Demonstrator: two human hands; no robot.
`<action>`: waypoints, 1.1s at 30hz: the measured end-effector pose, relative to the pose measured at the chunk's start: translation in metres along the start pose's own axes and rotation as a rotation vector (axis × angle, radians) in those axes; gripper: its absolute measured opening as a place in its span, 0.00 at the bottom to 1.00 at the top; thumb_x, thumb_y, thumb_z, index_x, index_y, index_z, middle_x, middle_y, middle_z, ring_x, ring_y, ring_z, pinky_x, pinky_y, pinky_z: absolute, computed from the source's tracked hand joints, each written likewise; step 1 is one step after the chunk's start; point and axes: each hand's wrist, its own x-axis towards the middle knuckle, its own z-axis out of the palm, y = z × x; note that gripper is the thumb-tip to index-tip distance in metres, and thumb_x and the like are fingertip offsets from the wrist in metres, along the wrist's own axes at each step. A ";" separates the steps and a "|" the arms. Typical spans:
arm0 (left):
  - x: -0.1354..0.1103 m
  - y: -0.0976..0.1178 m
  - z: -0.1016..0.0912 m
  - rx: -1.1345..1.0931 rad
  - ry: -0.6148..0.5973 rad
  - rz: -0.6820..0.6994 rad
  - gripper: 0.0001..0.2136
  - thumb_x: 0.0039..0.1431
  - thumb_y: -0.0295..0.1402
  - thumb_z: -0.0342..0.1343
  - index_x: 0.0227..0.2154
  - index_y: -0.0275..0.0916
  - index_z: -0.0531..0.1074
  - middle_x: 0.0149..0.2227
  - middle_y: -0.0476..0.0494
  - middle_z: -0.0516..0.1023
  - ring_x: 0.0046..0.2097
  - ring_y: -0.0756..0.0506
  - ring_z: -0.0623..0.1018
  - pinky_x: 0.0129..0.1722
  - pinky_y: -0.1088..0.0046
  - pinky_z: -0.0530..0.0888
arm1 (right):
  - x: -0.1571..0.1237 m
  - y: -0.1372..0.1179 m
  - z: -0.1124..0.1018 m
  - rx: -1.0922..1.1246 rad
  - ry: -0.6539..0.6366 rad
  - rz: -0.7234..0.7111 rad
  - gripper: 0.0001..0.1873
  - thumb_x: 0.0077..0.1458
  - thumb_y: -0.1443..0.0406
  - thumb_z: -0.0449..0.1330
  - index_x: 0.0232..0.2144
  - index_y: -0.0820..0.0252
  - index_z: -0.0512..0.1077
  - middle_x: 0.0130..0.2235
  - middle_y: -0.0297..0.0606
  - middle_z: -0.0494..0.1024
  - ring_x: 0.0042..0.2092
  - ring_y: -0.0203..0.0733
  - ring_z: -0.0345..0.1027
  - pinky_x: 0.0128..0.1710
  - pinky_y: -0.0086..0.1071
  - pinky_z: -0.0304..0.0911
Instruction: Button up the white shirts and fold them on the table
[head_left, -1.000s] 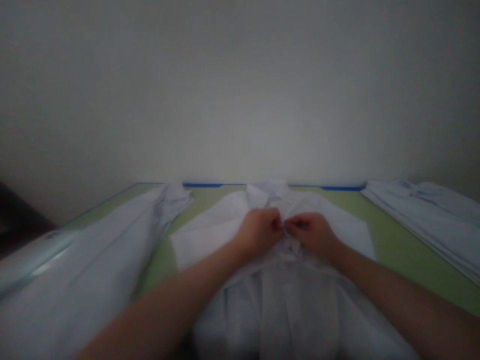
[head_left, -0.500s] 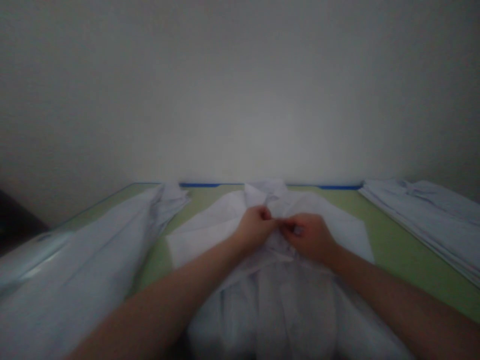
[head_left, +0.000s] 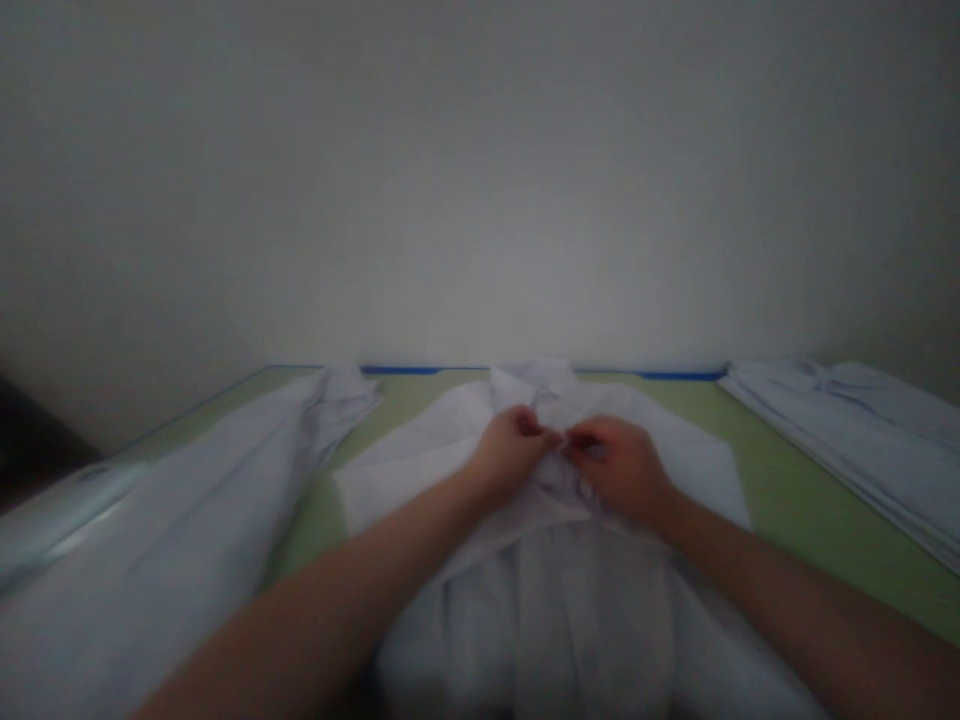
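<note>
A white collared shirt (head_left: 555, 600) lies spread in front of me, its collar (head_left: 534, 374) toward the wall and its lower part reaching down to the near edge of the view. My left hand (head_left: 514, 450) pinches the fabric at the front opening, just below the collar. Close beside it, my right hand (head_left: 619, 465) pinches the same front with thumb and forefinger. A narrow gap separates the two sets of fingertips. Whether a button sits between them is too small and blurred to tell.
Beneath everything is a green tabletop (head_left: 795, 520) with a blue far edge (head_left: 405, 370) against a pale wall (head_left: 480, 180). White garments (head_left: 187, 540) lie at the left, partly under shiny clear plastic (head_left: 82, 520). Folded white garments (head_left: 862, 440) are stacked at the right.
My fingertips have parted slightly; before, they met at the shirt front. My right hand has shifted a little upward, and the shirt lies where it was.
</note>
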 end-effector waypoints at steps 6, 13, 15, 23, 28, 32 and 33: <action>0.001 -0.006 0.003 -0.108 -0.066 0.073 0.14 0.40 0.32 0.63 0.26 0.37 0.63 0.25 0.50 0.71 0.28 0.52 0.70 0.27 0.78 0.65 | -0.001 0.006 0.002 0.011 -0.007 -0.077 0.06 0.49 0.69 0.60 0.32 0.58 0.75 0.32 0.34 0.76 0.35 0.35 0.68 0.38 0.29 0.62; 0.007 -0.018 0.000 0.109 -0.145 0.168 0.14 0.41 0.35 0.62 0.28 0.37 0.63 0.25 0.50 0.70 0.28 0.52 0.69 0.27 0.77 0.64 | -0.002 0.006 0.001 0.008 -0.052 -0.111 0.08 0.49 0.70 0.58 0.32 0.57 0.75 0.33 0.33 0.76 0.36 0.35 0.68 0.39 0.28 0.62; 0.008 -0.019 -0.001 0.146 -0.158 0.183 0.15 0.41 0.36 0.63 0.29 0.38 0.63 0.25 0.51 0.69 0.27 0.52 0.69 0.26 0.77 0.63 | -0.002 0.005 0.001 -0.001 -0.053 -0.079 0.07 0.47 0.70 0.59 0.31 0.57 0.74 0.32 0.33 0.76 0.35 0.35 0.68 0.38 0.28 0.62; -0.003 -0.010 -0.003 0.315 -0.212 0.304 0.13 0.49 0.31 0.55 0.38 0.40 0.61 0.27 0.52 0.68 0.27 0.52 0.67 0.26 0.77 0.63 | -0.002 0.003 0.000 0.002 -0.071 -0.049 0.04 0.47 0.69 0.60 0.28 0.58 0.73 0.31 0.33 0.75 0.34 0.35 0.68 0.37 0.29 0.61; -0.012 -0.001 -0.005 0.387 -0.290 0.391 0.18 0.53 0.27 0.48 0.48 0.41 0.58 0.33 0.48 0.71 0.30 0.51 0.69 0.31 0.75 0.65 | -0.002 0.007 0.001 0.041 -0.096 -0.085 0.06 0.48 0.69 0.60 0.30 0.57 0.75 0.33 0.34 0.76 0.36 0.35 0.68 0.39 0.29 0.61; -0.014 0.003 -0.005 0.441 -0.344 0.425 0.21 0.52 0.24 0.46 0.50 0.39 0.56 0.32 0.47 0.70 0.31 0.49 0.70 0.32 0.74 0.66 | -0.002 0.008 0.003 0.042 -0.137 -0.090 0.05 0.48 0.70 0.60 0.28 0.57 0.75 0.31 0.33 0.75 0.34 0.35 0.68 0.37 0.29 0.61; -0.014 0.003 -0.005 0.451 -0.351 0.432 0.21 0.52 0.24 0.46 0.50 0.39 0.56 0.31 0.48 0.70 0.32 0.49 0.70 0.33 0.74 0.66 | -0.001 0.008 0.003 0.040 -0.146 -0.090 0.05 0.48 0.70 0.60 0.28 0.57 0.75 0.31 0.33 0.75 0.34 0.35 0.68 0.37 0.29 0.61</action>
